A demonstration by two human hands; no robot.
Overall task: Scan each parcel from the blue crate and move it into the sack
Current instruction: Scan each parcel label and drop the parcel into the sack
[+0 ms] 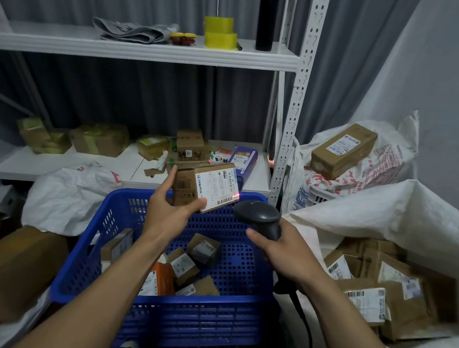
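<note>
My left hand (168, 212) grips a small cardboard parcel (206, 185) above the blue crate (173, 313), its white label turned toward me. My right hand (279, 251) holds a black barcode scanner (257, 216) just right of the parcel. A red scan dot glows at the label's lower right corner. Several small labelled parcels lie in the crate. At the right the open white sack (393, 214) holds several cardboard parcels (373, 294).
A white metal shelf unit (291, 123) stands behind the crate with boxes on its lower shelf and yellow tape rolls (219, 35) above. A second sack with a long box (343, 150) sits at the back right. A large cardboard box (5, 272) lies at the left.
</note>
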